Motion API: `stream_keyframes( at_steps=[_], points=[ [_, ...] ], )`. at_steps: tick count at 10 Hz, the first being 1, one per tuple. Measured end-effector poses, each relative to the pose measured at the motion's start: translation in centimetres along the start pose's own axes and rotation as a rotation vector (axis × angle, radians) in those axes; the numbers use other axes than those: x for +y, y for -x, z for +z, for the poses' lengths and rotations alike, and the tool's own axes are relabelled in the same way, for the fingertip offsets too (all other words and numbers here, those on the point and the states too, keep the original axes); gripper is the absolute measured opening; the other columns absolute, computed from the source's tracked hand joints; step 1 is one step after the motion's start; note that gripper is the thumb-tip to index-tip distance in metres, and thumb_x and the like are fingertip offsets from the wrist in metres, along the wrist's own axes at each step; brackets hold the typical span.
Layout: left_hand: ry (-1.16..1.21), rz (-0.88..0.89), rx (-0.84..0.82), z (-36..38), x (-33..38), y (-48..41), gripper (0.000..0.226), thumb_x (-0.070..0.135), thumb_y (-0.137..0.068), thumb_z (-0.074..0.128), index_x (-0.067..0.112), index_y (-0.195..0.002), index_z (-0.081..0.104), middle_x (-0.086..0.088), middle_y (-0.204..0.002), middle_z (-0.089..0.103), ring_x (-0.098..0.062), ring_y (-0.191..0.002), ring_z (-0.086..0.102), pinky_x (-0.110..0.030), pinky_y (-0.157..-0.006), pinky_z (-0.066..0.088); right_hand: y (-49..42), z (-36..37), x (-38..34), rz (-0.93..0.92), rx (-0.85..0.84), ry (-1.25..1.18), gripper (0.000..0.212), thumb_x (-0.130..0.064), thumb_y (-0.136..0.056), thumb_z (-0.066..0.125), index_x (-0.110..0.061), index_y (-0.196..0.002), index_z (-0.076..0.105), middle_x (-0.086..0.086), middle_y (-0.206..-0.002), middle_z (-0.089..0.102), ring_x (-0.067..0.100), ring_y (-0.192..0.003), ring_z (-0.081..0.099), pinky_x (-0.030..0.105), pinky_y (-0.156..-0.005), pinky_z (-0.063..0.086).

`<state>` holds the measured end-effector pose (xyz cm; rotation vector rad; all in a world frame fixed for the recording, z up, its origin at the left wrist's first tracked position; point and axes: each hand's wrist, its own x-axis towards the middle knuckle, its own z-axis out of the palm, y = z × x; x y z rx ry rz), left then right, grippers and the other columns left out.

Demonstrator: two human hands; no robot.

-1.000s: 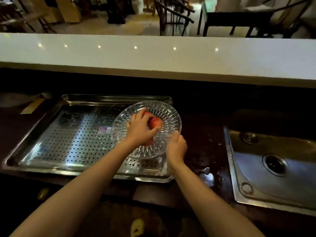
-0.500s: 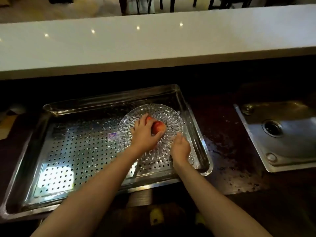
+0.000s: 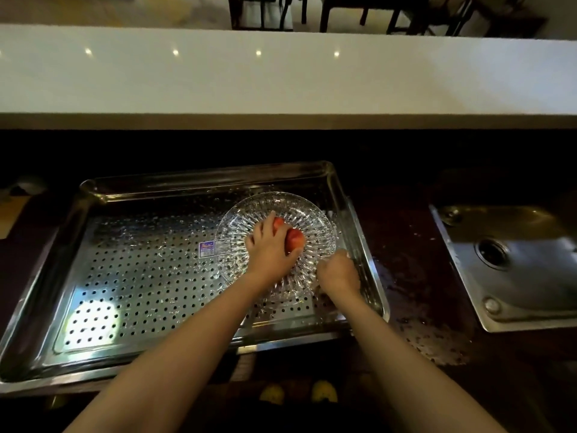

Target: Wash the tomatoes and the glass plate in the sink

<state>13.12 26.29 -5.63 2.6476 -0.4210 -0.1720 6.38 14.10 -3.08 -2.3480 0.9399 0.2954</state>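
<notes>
Glass plate (image 3: 312, 214) sits centre-right of frame, inside a perforated steel tray (image 3: 140, 264), toward the tray's right end. Tomatoes (image 3: 295, 240) are on the plate; two red ones show, and any more would be hidden under the palm. Left hand (image 3: 270, 250) is on top of them, its grip closed around the tomatoes with fingers curled over. Right hand (image 3: 338, 271) has its grip closed on the plate's lower-right rim; it looks like a pinch, but the fingertips are hidden. Handling guess: the plate is cut glass, so stiff, heavyish, breakable, and slick if wet. The ribbed rim is the place to hold it, two-handed or with a hand underneath. The tomatoes are smooth, round and a bit soft, so they will roll on a tilted plate; cup them and don't squeeze. The sink (image 3: 515, 276) is at the right edge of frame, well apart from the tray, with dark tabletop (image 3: 409, 245) between showing what look like water drops. The tray's raised right wall stands between plate and sink, so the plate has to clear it. A small blue sticker (image 3: 207, 248) lies on the tray floor just left of the plate. A white ledge (image 3: 281, 76) runs across the upper frame. The yellow blobs (image 3: 324, 391) at bottom centre can't be made out.
</notes>
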Motion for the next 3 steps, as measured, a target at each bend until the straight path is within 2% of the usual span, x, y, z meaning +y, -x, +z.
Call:
stream_keyframes(
  at_steps=[1,3],
  points=[
    [-0.024,0.0,-0.057,-0.6,0.0,-0.6,0.06,0.053,-0.081,0.057,0.033,-0.134,0.038,-0.001,-0.157,0.011,-0.032,-0.141,0.011,-0.055,-0.113,0.009,-1.3,-1.5,-0.8,-0.071,-0.059,0.207,0.043,-0.025,-0.093,0.05,-0.002,-0.129,0.043,0.013,-0.114,0.063,0.029,-0.095,0.063,0.03,-0.066,0.048],
    [-0.14,-0.026,-0.283,-4.3,1.5,-0.6,0.07,0.059,-0.083,0.053,0.031,-0.143,0.029,-0.008,-0.159,0.007,-0.04,-0.143,0.009,-0.061,-0.112,0.012,-1.9,-5.4,-2.9,-0.208,-0.056,0.259,0.055,-0.022,-0.093,0.046,-0.005,-0.142,0.024,0.017,-0.134,0.05,0.035,-0.117,0.053,0.041,-0.086,0.047]
  ],
)
